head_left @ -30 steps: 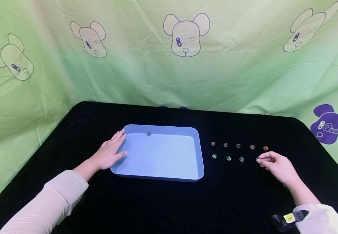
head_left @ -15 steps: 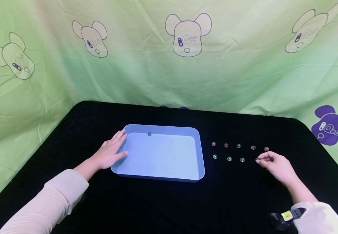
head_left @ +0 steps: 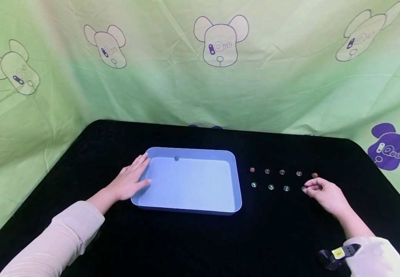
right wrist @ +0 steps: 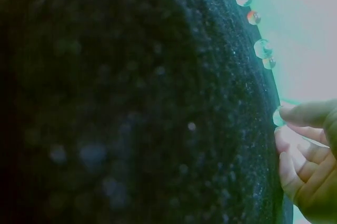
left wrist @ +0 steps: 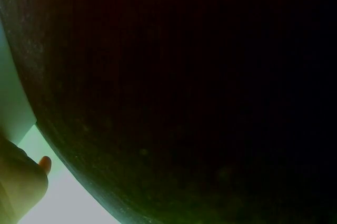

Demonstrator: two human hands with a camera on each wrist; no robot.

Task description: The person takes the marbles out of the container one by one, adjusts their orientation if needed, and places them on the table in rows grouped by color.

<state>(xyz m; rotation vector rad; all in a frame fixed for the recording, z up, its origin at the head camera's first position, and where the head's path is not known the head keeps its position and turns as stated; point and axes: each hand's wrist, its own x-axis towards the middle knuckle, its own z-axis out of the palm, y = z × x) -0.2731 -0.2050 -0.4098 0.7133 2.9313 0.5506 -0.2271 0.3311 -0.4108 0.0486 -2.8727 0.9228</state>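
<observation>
My left hand rests with straight fingers on the left edge of a shallow light-blue tray. One clear greenish glass marble lies inside the tray near its back wall. At the right end of the front row of marbles, the thumb and forefinger of my right hand pinch a clear glass marble. In the right wrist view that marble shows at the fingertips, partly covered by them. The left wrist view is mostly dark, with part of the left hand at its lower left.
Two rows of glass marbles lie right of the tray: a back row with reddish and clear marbles, and a front row with greenish ones. Black cloth covers the table. A green printed curtain hangs behind it.
The right hand stays almost in place at the end of the front row; slightly more of the marble shows at its fingertips. The left hand and tray hold still.
</observation>
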